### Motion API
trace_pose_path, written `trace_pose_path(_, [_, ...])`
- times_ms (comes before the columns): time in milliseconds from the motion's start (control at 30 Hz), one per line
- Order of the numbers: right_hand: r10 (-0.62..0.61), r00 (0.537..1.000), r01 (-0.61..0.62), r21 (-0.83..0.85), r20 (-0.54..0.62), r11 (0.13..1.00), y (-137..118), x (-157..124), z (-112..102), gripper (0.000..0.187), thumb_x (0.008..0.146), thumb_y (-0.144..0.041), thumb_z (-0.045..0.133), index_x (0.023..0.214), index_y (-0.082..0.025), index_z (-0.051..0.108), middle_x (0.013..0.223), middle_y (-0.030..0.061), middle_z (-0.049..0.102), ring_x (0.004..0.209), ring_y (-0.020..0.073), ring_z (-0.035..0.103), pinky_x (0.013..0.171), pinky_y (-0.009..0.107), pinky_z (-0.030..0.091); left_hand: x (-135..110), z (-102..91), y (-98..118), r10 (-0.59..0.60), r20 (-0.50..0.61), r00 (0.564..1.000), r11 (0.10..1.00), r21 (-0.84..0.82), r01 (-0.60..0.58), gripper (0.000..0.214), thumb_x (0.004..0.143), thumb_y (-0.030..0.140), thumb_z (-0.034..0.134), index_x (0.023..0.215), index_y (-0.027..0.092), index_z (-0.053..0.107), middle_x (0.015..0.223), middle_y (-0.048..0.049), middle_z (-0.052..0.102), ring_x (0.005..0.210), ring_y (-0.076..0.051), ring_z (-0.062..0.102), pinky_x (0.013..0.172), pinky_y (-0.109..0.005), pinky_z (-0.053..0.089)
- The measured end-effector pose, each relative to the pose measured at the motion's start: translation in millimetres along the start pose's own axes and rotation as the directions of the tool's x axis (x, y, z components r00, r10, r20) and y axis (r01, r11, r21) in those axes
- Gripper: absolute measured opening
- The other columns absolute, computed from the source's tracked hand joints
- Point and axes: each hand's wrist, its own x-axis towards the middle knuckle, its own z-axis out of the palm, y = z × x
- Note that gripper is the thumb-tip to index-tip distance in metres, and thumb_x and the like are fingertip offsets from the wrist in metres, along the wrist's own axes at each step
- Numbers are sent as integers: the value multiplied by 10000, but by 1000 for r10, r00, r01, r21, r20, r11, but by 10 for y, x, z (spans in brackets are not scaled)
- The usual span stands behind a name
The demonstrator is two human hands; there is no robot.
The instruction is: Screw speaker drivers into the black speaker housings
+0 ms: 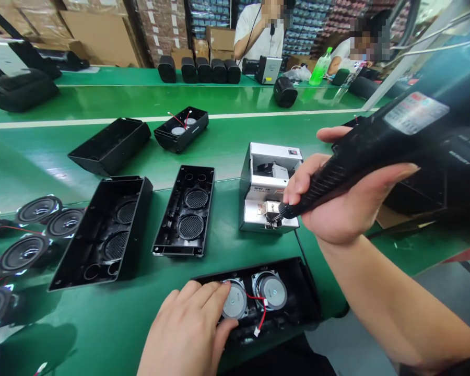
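Note:
My right hand (pixel 337 198) is wrapped round a black electric screwdriver (pixel 376 141), whose tip rests at the outlet of a silver screw feeder box (pixel 268 190). My left hand (pixel 190 329) lies fingers down on a black speaker housing (pixel 297 292) at the near table edge, touching the left one of its two silver-backed speaker drivers (pixel 272 290). A red wire with a white plug (pixel 260 318) runs between the drivers.
Two open black housings (pixel 102 235) (pixel 186 211) lie on the green table (pixel 219 146). Two more housings (pixel 109 143) (pixel 180 128) sit farther back. Loose speaker drivers (pixel 35 230) lie at the left. Two people sit across the belt, with black speakers (pixel 198 69) before them.

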Motion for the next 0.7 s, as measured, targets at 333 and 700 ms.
trace_pose_path(333, [-18,1000,18,8,6,1000,17,18,-55,693,820,-918,679,1097,-283,698,581,-34,654,389,201,560,295,344,385,32,-14,29,-17,8,1000,1000,3,17,387,973,298,759,1357,267,728,1262,-40,830,1066,-285,777,845,-425,616])
trace_pose_path(700, [-70,994,71,-4,79,997,46,-63,3,716,832,-899,688,1184,-277,719,592,-46,646,377,190,534,314,359,387,41,-85,86,-37,15,999,999,-34,37,388,971,256,777,1354,251,714,1244,-48,821,1043,-286,763,845,-442,602])
